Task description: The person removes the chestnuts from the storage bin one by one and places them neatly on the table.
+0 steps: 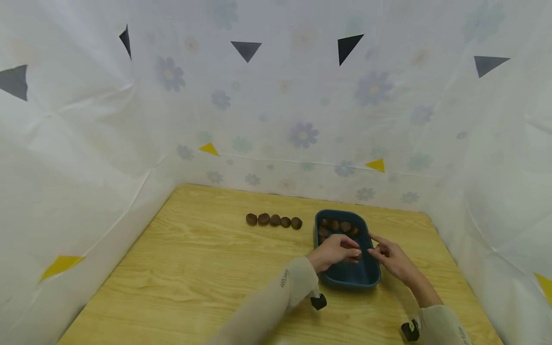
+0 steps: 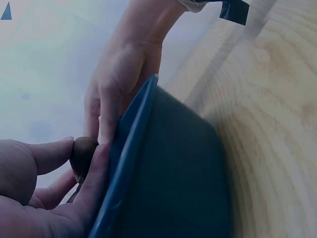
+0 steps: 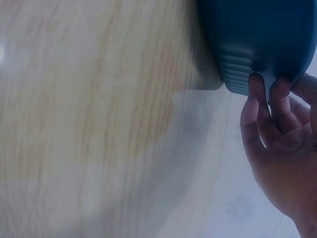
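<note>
A dark blue rectangular box (image 1: 351, 275) stands on the right half of the table. My left hand (image 1: 336, 251) is over the box and pinches a brown chestnut (image 2: 83, 156) between thumb and fingers. A second brown piece shows partly below it in the left wrist view, too hidden to tell. On the box's right side, my right hand (image 1: 394, 258) grips the rim, with curled fingertips (image 3: 256, 84) against the outer wall. Several chestnuts (image 1: 345, 226) lie at the far end inside the box. Left of the box, several more chestnuts (image 1: 274, 220) form a row.
The wood-grain table (image 1: 194, 268) is enclosed by white flowered sheeting (image 1: 276, 105) at the back and both sides. Black and yellow triangles mark the sheeting. Each wrist carries a black mount, one seen below the left cuff (image 1: 318, 302).
</note>
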Demonstrator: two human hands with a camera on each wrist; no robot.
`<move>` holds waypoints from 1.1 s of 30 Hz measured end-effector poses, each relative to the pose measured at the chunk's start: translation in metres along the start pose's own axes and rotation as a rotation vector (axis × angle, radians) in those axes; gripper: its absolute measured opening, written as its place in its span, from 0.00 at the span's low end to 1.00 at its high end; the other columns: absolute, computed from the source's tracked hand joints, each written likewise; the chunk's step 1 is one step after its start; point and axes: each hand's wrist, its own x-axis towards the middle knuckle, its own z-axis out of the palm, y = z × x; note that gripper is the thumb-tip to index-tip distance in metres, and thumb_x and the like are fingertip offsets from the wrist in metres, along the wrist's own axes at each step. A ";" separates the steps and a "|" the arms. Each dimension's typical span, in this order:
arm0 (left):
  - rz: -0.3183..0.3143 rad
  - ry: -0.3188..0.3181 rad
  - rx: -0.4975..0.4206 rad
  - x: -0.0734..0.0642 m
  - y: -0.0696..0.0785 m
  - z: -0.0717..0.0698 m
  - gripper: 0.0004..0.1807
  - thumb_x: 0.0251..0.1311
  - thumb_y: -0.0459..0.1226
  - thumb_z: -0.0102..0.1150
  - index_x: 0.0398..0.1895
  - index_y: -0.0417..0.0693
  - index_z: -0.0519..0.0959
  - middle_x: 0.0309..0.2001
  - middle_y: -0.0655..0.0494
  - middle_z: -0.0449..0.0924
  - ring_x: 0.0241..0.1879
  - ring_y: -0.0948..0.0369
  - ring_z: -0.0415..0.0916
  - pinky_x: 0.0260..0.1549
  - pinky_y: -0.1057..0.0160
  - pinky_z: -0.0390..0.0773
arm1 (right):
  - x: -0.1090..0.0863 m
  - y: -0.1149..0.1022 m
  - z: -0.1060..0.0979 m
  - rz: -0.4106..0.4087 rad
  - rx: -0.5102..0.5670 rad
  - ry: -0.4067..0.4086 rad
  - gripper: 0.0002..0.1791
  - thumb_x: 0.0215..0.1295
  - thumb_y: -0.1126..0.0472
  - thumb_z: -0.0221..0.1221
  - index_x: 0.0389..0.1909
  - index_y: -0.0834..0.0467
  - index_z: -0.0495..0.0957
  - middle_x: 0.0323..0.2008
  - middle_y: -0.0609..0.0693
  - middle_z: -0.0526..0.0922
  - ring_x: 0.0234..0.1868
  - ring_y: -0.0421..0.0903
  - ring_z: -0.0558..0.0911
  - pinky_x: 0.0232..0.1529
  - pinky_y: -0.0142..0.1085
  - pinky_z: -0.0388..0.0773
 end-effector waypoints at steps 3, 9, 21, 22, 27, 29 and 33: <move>0.033 -0.001 -0.010 -0.003 0.005 -0.011 0.16 0.72 0.32 0.61 0.58 0.32 0.80 0.45 0.51 0.83 0.47 0.50 0.88 0.58 0.45 0.84 | 0.000 -0.002 -0.001 -0.010 0.008 -0.003 0.35 0.80 0.57 0.56 0.79 0.68 0.57 0.29 0.51 0.80 0.24 0.52 0.73 0.25 0.34 0.71; 0.088 0.018 -0.015 -0.007 0.012 -0.032 0.16 0.73 0.32 0.60 0.59 0.34 0.79 0.49 0.49 0.82 0.49 0.52 0.87 0.59 0.45 0.83 | -0.001 -0.001 -0.002 -0.011 -0.008 0.006 0.35 0.80 0.56 0.56 0.79 0.68 0.57 0.28 0.49 0.79 0.24 0.51 0.74 0.25 0.34 0.71; 0.129 0.123 -0.034 -0.019 0.029 -0.107 0.21 0.75 0.33 0.58 0.67 0.34 0.74 0.61 0.41 0.76 0.63 0.41 0.78 0.64 0.49 0.80 | -0.002 -0.001 -0.003 -0.006 -0.015 0.006 0.36 0.80 0.55 0.56 0.79 0.67 0.57 0.29 0.49 0.79 0.25 0.49 0.73 0.27 0.34 0.71; 0.130 0.133 -0.021 -0.021 0.030 -0.113 0.21 0.76 0.34 0.58 0.67 0.36 0.74 0.62 0.41 0.76 0.64 0.41 0.78 0.65 0.47 0.79 | -0.002 -0.001 -0.003 -0.006 -0.010 0.007 0.35 0.80 0.55 0.56 0.79 0.67 0.57 0.29 0.49 0.79 0.25 0.49 0.74 0.27 0.34 0.71; 0.129 0.200 0.060 -0.035 0.031 -0.146 0.20 0.77 0.38 0.57 0.67 0.42 0.75 0.64 0.43 0.75 0.63 0.41 0.78 0.67 0.41 0.75 | -0.001 -0.001 -0.003 -0.006 -0.004 0.002 0.35 0.80 0.57 0.56 0.79 0.68 0.56 0.29 0.49 0.80 0.27 0.50 0.75 0.29 0.33 0.72; 0.135 0.227 0.069 -0.041 0.032 -0.159 0.20 0.77 0.38 0.57 0.67 0.42 0.74 0.65 0.42 0.74 0.64 0.40 0.77 0.69 0.40 0.73 | -0.001 -0.001 -0.003 0.003 0.000 0.007 0.35 0.80 0.58 0.56 0.79 0.68 0.56 0.29 0.50 0.79 0.26 0.49 0.74 0.28 0.33 0.72; 0.147 0.288 0.055 -0.050 0.032 -0.182 0.21 0.76 0.36 0.57 0.68 0.40 0.73 0.65 0.40 0.73 0.63 0.41 0.78 0.69 0.41 0.73 | -0.001 0.000 -0.001 0.007 0.009 0.012 0.35 0.80 0.59 0.56 0.79 0.69 0.56 0.30 0.50 0.80 0.27 0.49 0.75 0.29 0.33 0.72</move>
